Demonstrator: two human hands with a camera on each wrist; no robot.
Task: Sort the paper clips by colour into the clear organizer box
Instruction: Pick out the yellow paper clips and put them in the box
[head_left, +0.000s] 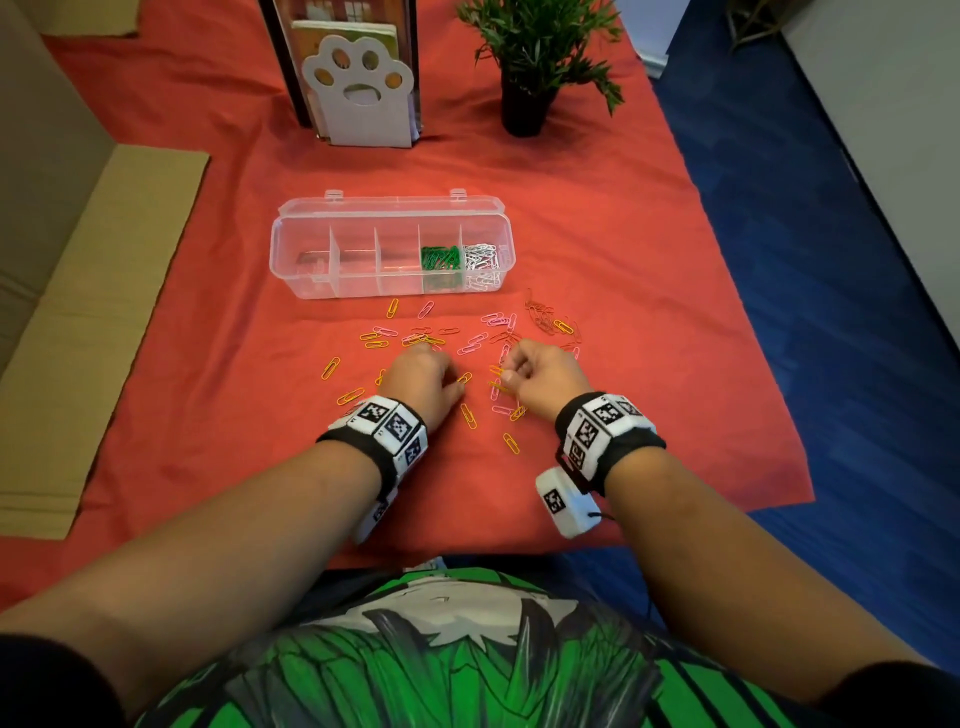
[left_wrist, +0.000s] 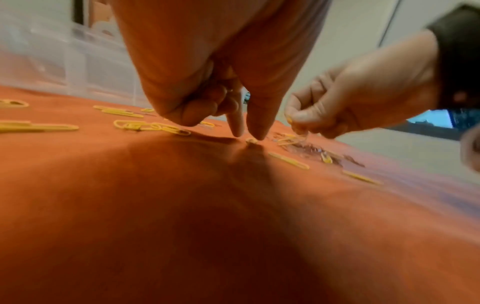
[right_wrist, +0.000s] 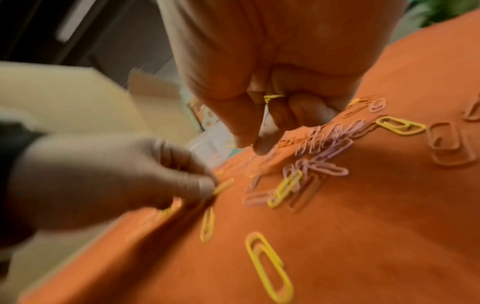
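The clear organizer box lies open on the red cloth, with green clips in its fourth compartment and white clips in the fifth. Yellow clips, pink clips and red clips lie loose in front of the box. My left hand comes down on a yellow clip; its thumb and forefinger pinch the clip against the cloth. My right hand holds several yellow clips in its curled fingers, just above the pile.
A white paw-shaped holder and a potted plant stand behind the box. Flat cardboard lies along the left. The red cloth ends at the right, above a blue floor.
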